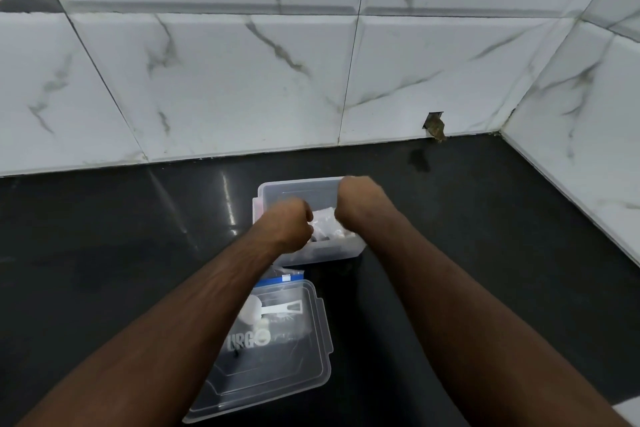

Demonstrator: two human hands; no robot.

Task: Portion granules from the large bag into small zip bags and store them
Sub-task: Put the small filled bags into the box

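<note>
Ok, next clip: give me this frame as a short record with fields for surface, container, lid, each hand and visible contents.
surface: dark glossy countertop against a marbled tile wall
container: clear plastic box, open, near the wall
lid: clear lid lying flat on the counter, nearer the person, a white scoop visible at it
left hand: over the box, fingers curled; what it holds is hidden
right hand: over the box, fingers curled; grip hidden
contents: small clear bags between the hands, blurred

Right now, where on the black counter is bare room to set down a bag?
Bare counter lies left of the clear box, and right of it toward the tiled side wall. Crowded: both hands over the box, lid just below.
</note>
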